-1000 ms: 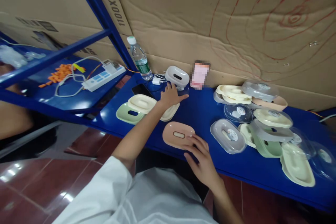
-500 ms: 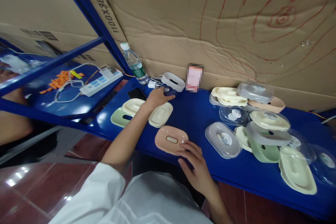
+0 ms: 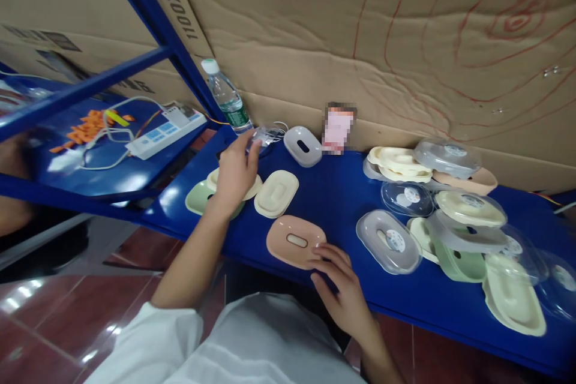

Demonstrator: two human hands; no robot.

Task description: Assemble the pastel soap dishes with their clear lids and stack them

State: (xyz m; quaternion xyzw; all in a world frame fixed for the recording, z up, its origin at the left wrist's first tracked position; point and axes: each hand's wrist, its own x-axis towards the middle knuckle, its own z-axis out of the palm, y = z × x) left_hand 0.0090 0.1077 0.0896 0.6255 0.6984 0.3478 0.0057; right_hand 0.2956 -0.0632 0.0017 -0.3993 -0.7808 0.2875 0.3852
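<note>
My left hand [image 3: 237, 171] is raised over the left part of the blue table, closed on a clear plastic lid [image 3: 263, 137] that is partly hidden by the fingers. Below it lie a green soap dish [image 3: 196, 198] and a cream tray [image 3: 252, 187], both partly covered by the hand. Another cream tray [image 3: 276, 193] lies beside them. My right hand [image 3: 338, 279] rests its outstretched fingertips on the right edge of a peach soap dish [image 3: 281, 243], which has a cream slot in its middle. The thumb sits apart from the dish.
A grey soap dish [image 3: 303, 156] leans near a blurred phone-like object [image 3: 338, 129]. Behind the left hand stands a water bottle [image 3: 228, 99]. On the right are stacked dishes, trays and clear lids [image 3: 407, 199]. A power strip [image 3: 164, 135] lies beyond the blue frame [image 3: 148, 60].
My left hand has moved left, away from the grey dish, taking the clear lid from in front of it. The grey dish is tilted differently. My right hand stays at the peach dish.
</note>
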